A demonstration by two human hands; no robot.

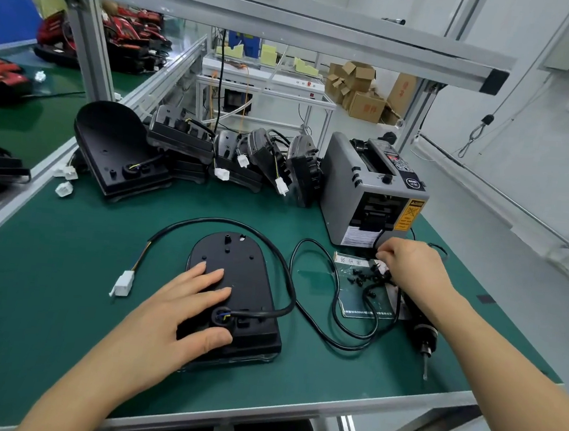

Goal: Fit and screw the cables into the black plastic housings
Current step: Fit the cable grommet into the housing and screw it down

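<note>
The housing (237, 266) lies flat on the green mat (64, 282), near the front edge. The left hand (178, 312) presses on it with straight fingers. Its cable (214, 220) curves around the top and ends in a white plug (124, 283). The right hand (409, 264) reaches down to the screws (362, 277) with bent fingers; I cannot tell if it pinches one. A screwdriver (421, 330) lies under the wrist.
</note>
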